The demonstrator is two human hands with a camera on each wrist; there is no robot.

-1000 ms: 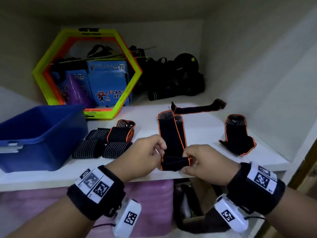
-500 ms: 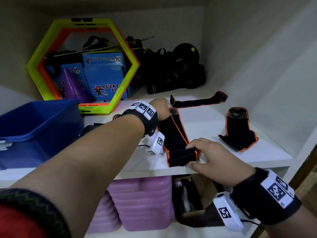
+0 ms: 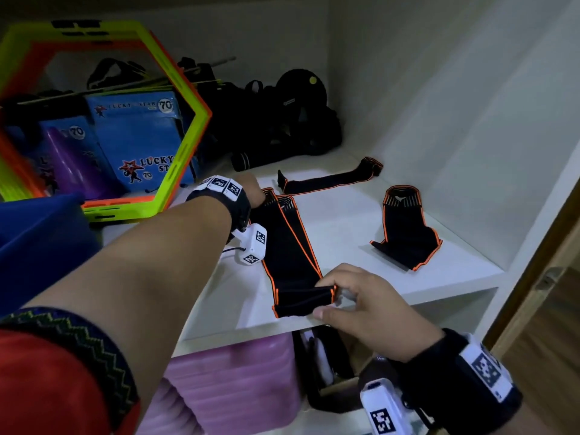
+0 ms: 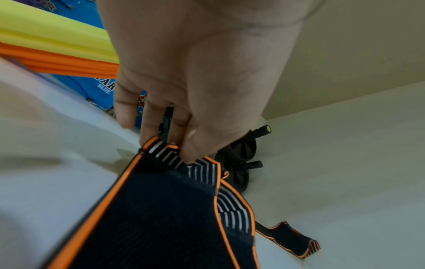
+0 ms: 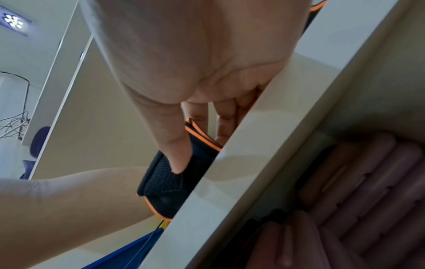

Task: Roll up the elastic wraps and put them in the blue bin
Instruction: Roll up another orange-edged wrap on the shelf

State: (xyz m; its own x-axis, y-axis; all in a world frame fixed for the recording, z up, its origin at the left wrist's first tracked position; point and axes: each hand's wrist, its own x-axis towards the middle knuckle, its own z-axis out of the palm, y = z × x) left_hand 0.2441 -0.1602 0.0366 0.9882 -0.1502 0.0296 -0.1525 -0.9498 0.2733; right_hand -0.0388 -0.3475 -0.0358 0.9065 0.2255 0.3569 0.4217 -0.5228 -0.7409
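A long black elastic wrap [image 3: 290, 246] with orange edging lies lengthwise on the white shelf [image 3: 361, 246]. My left hand [image 3: 251, 191] pinches its far striped end [image 4: 165, 154] between thumb and fingers. At the shelf's front edge my right hand [image 3: 354, 296] pinches the near end, which is folded into a small roll [image 3: 303, 301], thumb pressed on it [image 5: 177, 160]. Two more black wraps lie further right, one thin [image 3: 329, 178] and one folded [image 3: 405, 227]. The blue bin [image 3: 37, 243] stands at the left, partly hidden by my left arm.
A yellow-green and orange hexagon frame [image 3: 185, 139] leans at the back left with blue packets [image 3: 138, 136] behind it. Black gear [image 3: 282, 120] is piled at the back. Pink mats [image 3: 232, 387] fill the shelf below. The cabinet's right wall [image 3: 470, 120] stands close.
My left hand left the near end and reached back to the wrap's far end, which it now pinches. The right hand keeps its hold on the rolled near end.
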